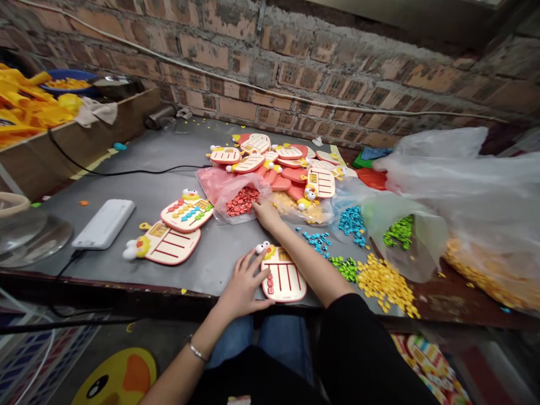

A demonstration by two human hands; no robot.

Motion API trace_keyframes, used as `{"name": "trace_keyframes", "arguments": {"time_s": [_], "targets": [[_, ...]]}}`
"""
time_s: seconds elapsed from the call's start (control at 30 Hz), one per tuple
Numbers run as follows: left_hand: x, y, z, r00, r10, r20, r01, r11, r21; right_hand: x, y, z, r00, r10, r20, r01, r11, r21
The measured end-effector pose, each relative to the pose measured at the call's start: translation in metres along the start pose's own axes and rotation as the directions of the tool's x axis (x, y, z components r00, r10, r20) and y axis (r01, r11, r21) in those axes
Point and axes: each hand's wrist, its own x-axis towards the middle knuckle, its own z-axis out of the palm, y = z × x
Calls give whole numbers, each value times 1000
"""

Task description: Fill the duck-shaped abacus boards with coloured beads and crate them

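Just in front of me lies a cream toy board [285, 281] with a red rim, a yellow duck head and dark red slots. Several red beads [270, 284] sit in its leftmost slot. My left hand [242, 284] rests at the board's left side, fingers spread, the index finger by the beads and the thumb along the lower edge. Farther forward, my right hand [266, 216] reaches to the mouth of a clear bag of red beads [241, 201]. Its fingers are bent together at the beads; what is between them is hidden.
More duck boards [248, 163] are heaped toward the brick wall. Loose blue [318, 243], green [345, 269] and yellow beads [383, 281] lie right, near open bead bags. To the left are a board with coloured beads [188, 215] and a white power bank [104, 224] with a cable.
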Motion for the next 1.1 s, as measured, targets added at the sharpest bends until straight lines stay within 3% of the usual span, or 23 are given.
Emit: {"name": "trace_keyframes", "arguments": {"time_s": [0.13,0.23,0.3,0.37,0.5,0.63,0.77,0.93,1.1], "targets": [[0,0,0,1000,2,-8,-3,1000,-10,-18,3,-6,986,29,-167,37,924,380],[0,-1,1,1000,8,-20,-9,1000,-24,-57,7,-20,941,193,-278,56,721,690],[0,-1,1,1000,11,-27,-12,999,-35,-93,12,-32,923,260,-284,64,623,779],[0,-2,2,999,12,-31,-14,999,-40,-131,18,-44,916,287,-279,42,625,779],[0,-2,3,999,19,-27,-20,999,-37,-187,26,-56,948,226,-225,-57,814,578],[1,-1,2,1000,18,-17,-18,999,-34,-202,25,-50,976,90,-198,-31,958,284],[1,0,2,1000,16,-11,-16,1000,-22,-200,19,-37,980,-8,-198,25,996,82],[0,-1,4,1000,13,-9,-13,1000,-24,-207,18,-38,982,27,-184,5,985,170],[0,-2,6,1000,-3,6,3,999,-42,-221,28,-54,999,54,4,-52,931,362]]}}
